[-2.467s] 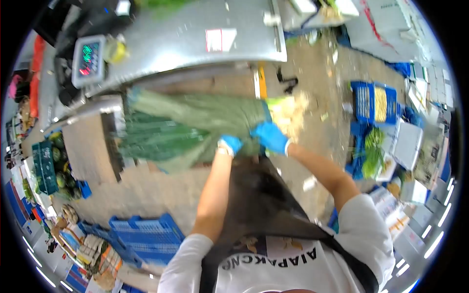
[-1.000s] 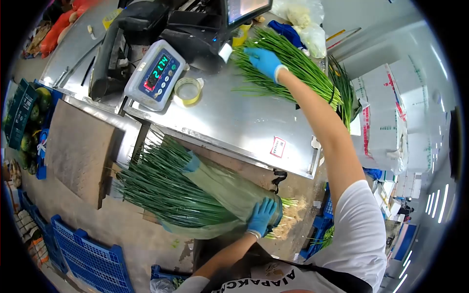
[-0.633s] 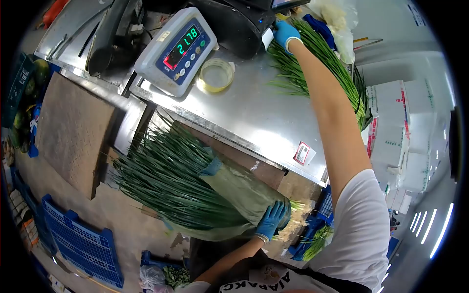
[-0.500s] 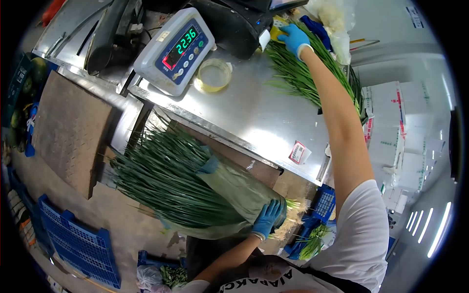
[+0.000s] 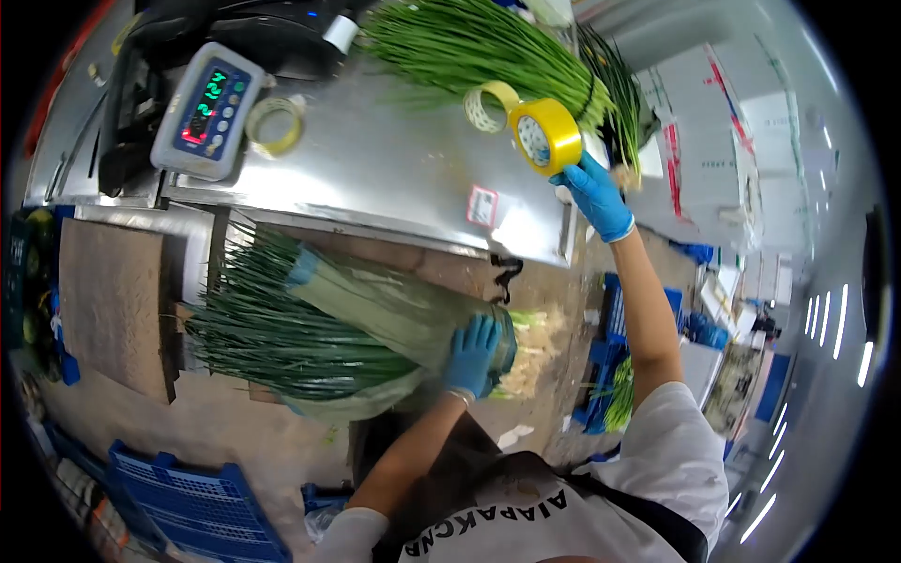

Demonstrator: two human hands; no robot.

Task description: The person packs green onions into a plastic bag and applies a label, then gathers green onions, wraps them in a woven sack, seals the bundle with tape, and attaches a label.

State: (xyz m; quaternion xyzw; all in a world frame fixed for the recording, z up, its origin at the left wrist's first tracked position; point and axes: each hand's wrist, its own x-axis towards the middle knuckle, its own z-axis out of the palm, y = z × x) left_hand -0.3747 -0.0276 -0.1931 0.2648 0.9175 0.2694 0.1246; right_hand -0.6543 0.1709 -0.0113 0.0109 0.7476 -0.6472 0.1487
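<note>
My left hand (image 5: 472, 357), in a blue glove, lies flat with its fingers spread on the green wrap (image 5: 385, 305) near its right end. The wrap goes around a big bundle of long dark green leaves (image 5: 282, 328), whose pale rooted ends (image 5: 532, 352) stick out at the right. My right hand (image 5: 596, 192), also gloved in blue, holds a yellow tape roll (image 5: 547, 137) up over the right part of the metal table. Beside that roll is a nearly used-up roll (image 5: 490, 106); whether the two touch is hard to tell.
On the metal table (image 5: 375, 178) are a lit scale (image 5: 207, 111), another tape roll (image 5: 274, 127), a label (image 5: 482, 205) and green stalks (image 5: 488, 52). A brown board (image 5: 117, 305) stands left, a blue pallet (image 5: 197, 502) lower left. White boxes (image 5: 704, 141) and blue crates (image 5: 615, 328) are right.
My right hand has come from the table's far side toward the right front, now with the yellow tape roll. My left hand stays on the wrap. The view has shifted.
</note>
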